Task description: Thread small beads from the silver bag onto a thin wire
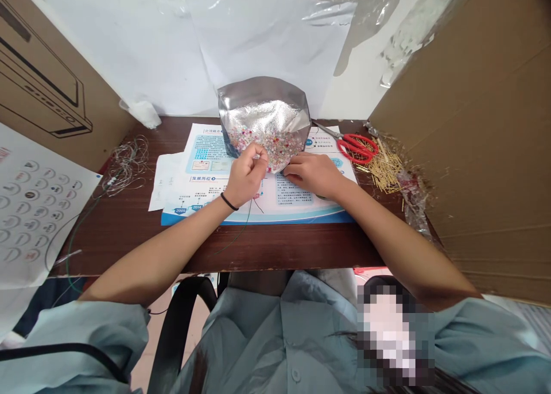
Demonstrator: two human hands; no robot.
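1. The pouch (263, 104) is silvery and foil-like, light glaring off it from where I stand.
2. The beads (278, 142) glint; glass or plastic, I can't tell.
3. Tabletop (297, 244): dark wood look, smooth, faintly glossy.
4. Scissors (348, 137): grey metal blades, smooth red plastic handles.
5. Cardboard (482, 124): matt brown.
6. Shirt (249, 336): matt, creased cloth.

Red-handled scissors (345, 137) (near golden sticks (384, 172)), logo-printed sheet (33, 210) at left, cardboard (482, 130) at right.
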